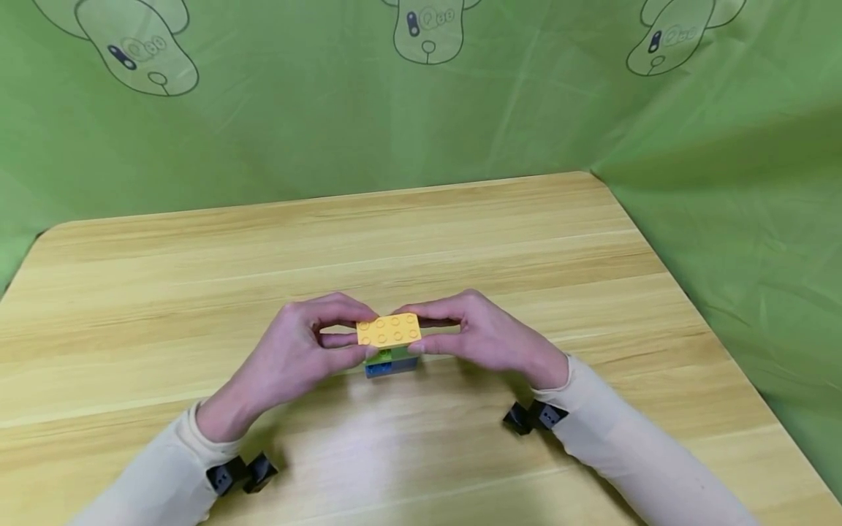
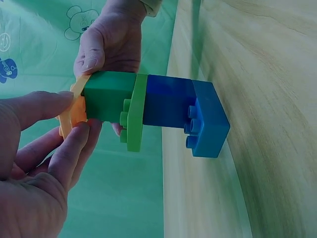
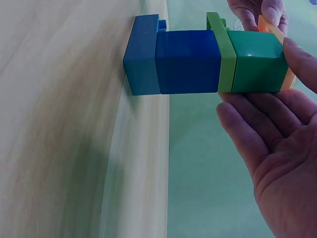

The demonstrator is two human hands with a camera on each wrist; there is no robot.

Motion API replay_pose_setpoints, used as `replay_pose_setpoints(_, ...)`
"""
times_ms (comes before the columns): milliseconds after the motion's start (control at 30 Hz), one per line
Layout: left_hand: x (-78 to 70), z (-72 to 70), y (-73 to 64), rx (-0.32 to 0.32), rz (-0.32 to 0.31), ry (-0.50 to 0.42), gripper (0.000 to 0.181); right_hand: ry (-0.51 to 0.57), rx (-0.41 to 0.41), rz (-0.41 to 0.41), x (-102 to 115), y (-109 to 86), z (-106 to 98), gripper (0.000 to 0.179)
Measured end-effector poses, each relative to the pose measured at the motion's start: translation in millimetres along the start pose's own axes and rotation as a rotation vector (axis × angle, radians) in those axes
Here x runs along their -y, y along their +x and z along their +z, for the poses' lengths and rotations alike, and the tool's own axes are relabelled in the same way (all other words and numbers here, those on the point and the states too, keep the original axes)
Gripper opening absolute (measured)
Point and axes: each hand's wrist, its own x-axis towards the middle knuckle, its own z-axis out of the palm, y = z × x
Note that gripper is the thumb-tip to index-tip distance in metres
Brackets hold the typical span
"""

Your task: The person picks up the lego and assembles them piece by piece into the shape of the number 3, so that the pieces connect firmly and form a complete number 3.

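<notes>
A stack of toy building bricks stands upright on the wooden table. From the bottom up it has a blue brick [image 2: 213,124], a dark blue brick [image 2: 170,101], a thin light green brick [image 2: 135,121], a green brick [image 2: 109,96] and a thin yellow brick [image 1: 389,331]. My left hand [image 1: 296,351] pinches the left end of the yellow brick between thumb and fingers; that end overhangs the green brick. On the other side, my right hand [image 1: 490,336] grips the top of the stack, its thumb where the yellow and green bricks meet.
The wooden table [image 1: 460,241] extends around the stack. Green cloth [image 1: 316,131] with printed bear heads hangs behind it and along the right side. Small black devices [image 1: 534,418] are strapped at both wrists, close above the tabletop.
</notes>
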Motion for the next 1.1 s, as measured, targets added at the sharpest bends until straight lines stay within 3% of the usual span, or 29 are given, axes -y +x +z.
replay_pose_setpoints(233,1.8,-2.5,-1.7,0.004,-0.029,-0.017,0.032,-0.050,-0.014,-0.022,-1,-0.1,0,0.043)
replay_pose_setpoints(433,7.8,-6.3,-5.8,0.021,0.006,-0.029,0.042,-0.064,-0.016,-0.019,-1,-0.1,-1,0.043)
replay_pose_setpoints(600,18.9,-8.3,-11.1,-0.016,-0.015,-0.041,0.045,-0.077,-0.011,-0.001,0,-0.1,-1,0.045)
replay_pose_setpoints(733,28.6,-5.4,-14.1,-0.033,-0.057,-0.037,0.044,-0.085,-0.006,0.006,0,-0.3,-1,0.045)
replay_pose_setpoints(1100,41.7,4.8,-12.8,-0.021,-0.074,-0.021,0.039,-0.083,-0.016,0.020,1,-1.8,0,0.045)
